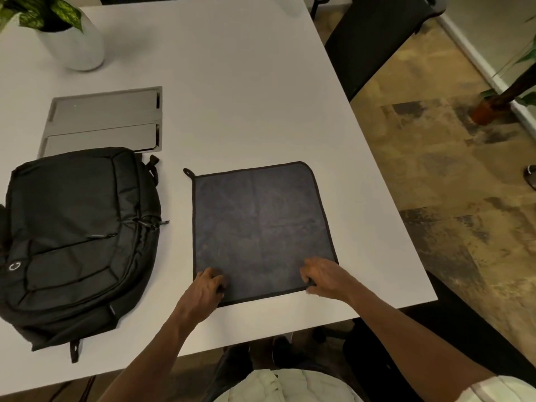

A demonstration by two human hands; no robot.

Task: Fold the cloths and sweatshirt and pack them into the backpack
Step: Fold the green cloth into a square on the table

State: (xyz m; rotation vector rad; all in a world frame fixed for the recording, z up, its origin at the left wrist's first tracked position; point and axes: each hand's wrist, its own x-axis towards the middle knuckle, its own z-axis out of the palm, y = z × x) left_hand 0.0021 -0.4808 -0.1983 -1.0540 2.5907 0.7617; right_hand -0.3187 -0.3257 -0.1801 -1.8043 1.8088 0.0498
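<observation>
Backpack (78, 236) lies flat on your left of the table (232, 82), front panel up, long axis running near-to-far, top handle at the far end, zips closed as far as you can see. Black, one of it.

Cloth (261, 227) is spread flat just right of the backpack, not touching it. Roughly square, so no real long axis; edges sit slightly skewed to the table edge, hang loop at the far-left corner. Dark grey with black piping. One cloth visible.

Your left hand (206, 288) pinches the near-left corner, fingers curled on the hem. Your right hand (326, 275) grips the near-right corner the same way.

One grey hatch (101, 120) behind the backpack, one potted plant (58, 30) far left.
</observation>
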